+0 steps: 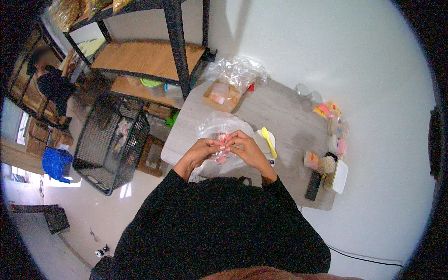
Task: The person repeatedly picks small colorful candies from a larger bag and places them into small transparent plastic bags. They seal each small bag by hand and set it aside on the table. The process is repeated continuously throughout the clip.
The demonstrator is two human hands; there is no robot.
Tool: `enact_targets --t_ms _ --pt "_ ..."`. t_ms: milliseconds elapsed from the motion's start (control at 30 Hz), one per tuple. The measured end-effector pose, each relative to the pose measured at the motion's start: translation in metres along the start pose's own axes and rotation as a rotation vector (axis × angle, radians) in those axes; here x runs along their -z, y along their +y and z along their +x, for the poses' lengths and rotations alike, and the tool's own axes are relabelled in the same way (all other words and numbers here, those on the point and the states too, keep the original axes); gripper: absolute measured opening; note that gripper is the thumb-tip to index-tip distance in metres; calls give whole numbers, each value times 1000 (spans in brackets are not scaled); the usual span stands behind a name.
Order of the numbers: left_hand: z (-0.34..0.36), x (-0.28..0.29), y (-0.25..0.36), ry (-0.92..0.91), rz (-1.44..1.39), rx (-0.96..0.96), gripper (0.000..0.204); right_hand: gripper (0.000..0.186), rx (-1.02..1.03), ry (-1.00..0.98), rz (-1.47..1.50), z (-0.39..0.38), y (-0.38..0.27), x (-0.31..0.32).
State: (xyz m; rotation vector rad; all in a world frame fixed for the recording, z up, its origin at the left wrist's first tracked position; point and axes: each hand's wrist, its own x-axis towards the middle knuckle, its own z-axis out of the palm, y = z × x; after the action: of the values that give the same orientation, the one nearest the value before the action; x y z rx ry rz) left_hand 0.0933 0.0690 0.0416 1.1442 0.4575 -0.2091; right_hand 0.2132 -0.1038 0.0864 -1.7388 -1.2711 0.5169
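Close in front of my body, my left hand (204,151) and my right hand (246,147) meet over the table. Thumbs and fingers of both are pinched together on a small clear plastic packet (221,159) with red and pink bits in it. My fingers cover much of its upper part. Under and behind the hands spreads a larger clear plastic bag (211,122). A yellow spoon (269,143) lies beside my right hand, across a round white container (259,136).
On the grey table (280,112) stand an open cardboard box (216,99), crumpled clear plastic (238,70), clear round tubs (308,95) and a black phone-like object (313,186). A black crate (109,140) stands left, below a shelf (144,60). Another person (55,88) is far left.
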Motion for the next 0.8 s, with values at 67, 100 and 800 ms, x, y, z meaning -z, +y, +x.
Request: enact_targets --t_ms 67,100,800 --pt "0 0 -2 -1 17 5 24 12 -30 -37 14 0 1 -1" --pt "1 1 -2 -17 3 5 24 12 -27 -32 18 -1 1 -1" --pt "-23 -13 -5 104 -61 -115 24 28 61 -137 -28 -5 1 -11"
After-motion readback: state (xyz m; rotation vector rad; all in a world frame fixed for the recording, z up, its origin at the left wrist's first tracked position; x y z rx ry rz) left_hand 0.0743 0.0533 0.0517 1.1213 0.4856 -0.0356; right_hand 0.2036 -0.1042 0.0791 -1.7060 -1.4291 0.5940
